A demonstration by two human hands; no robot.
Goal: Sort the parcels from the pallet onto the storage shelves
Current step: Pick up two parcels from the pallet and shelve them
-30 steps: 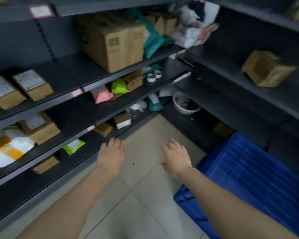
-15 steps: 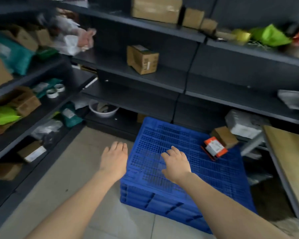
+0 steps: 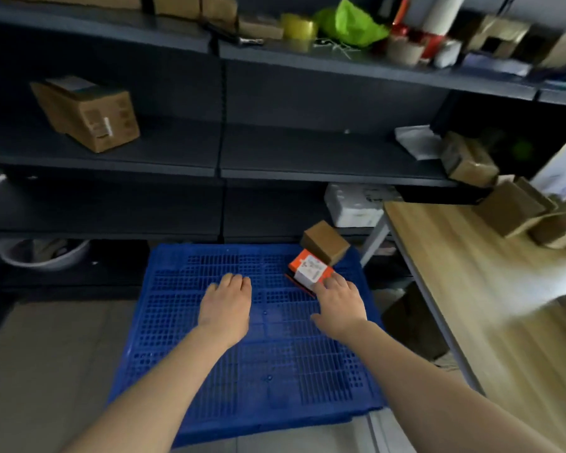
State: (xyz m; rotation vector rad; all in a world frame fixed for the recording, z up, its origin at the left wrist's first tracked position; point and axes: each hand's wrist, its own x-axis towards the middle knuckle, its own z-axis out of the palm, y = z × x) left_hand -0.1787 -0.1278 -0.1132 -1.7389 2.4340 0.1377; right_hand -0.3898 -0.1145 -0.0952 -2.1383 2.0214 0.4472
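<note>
My right hand [image 3: 339,305], fingers loose, is at the edge of the small orange-and-white parcel [image 3: 309,271] on the blue pallet's [image 3: 242,371] far right. I judge it light, stiff card, best pinched across two sides. My left hand [image 3: 226,305] hovers flat, holding nothing.

One blue pallet [image 3: 209,371] carries two parcels: one orange-and-white box [image 3: 311,271] and one brown carton [image 3: 324,241]. Two bare hands are in view, one left hand [image 3: 226,305] and one right hand [image 3: 340,305]. The shelves [image 3: 275,173] show one large cardboard box [image 3: 89,116], one white foam box [image 3: 353,204], one green bag [image 3: 350,24] and one basin [image 3: 43,256]. The cartons [image 3: 510,214] on the one wooden table [image 3: 471,289] are too blurred to count.
</note>
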